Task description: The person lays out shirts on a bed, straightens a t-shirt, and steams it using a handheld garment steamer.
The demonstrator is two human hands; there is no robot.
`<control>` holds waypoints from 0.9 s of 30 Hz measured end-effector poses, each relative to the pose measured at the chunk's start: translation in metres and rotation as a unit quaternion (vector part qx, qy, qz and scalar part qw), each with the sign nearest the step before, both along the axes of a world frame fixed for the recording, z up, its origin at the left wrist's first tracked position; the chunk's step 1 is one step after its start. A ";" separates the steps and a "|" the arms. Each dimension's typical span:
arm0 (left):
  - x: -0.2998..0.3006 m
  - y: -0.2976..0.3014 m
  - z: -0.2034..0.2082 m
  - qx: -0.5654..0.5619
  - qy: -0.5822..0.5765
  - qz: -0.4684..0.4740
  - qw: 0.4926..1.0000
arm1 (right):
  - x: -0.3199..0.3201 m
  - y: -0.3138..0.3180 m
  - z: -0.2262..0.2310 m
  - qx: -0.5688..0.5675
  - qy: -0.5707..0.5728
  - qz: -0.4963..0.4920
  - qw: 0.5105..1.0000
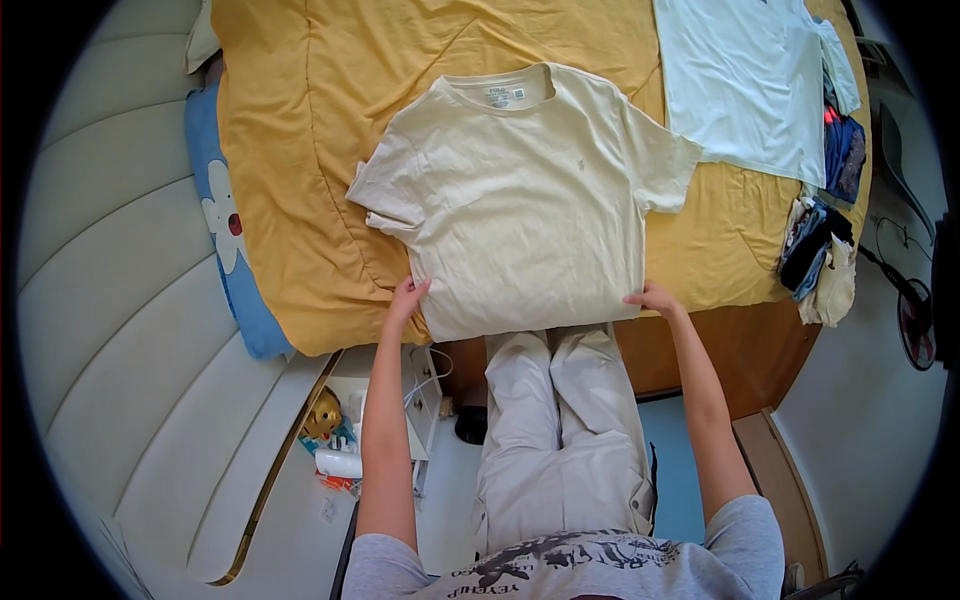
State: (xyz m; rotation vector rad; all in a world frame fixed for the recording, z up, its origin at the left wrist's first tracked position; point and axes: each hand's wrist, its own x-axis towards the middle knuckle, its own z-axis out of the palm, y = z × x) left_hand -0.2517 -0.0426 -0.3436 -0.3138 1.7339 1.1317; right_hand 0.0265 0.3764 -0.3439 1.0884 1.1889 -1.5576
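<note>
A cream short-sleeved T-shirt lies spread out on the yellow bedding, its neck toward the far side and its lower edge toward me. My left hand pinches the shirt's left side just above the bottom edge. Across from it, my right hand grips the right side near the lower corner. The shirt's bottom edge reaches the near side of the bed, close to my legs. Its right sleeve touches a pale blue T-shirt lying flat farther right.
Folded clothes are stacked at the bed's right edge, with dark garments beyond. A blue flowered pillow lies by the padded headboard. Below left stands a white bedside cabinet. A fan is at far right.
</note>
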 end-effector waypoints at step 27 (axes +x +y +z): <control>-0.064 0.036 -0.008 0.011 0.248 0.236 0.939 | -0.417 -0.203 0.069 0.300 0.429 0.342 0.781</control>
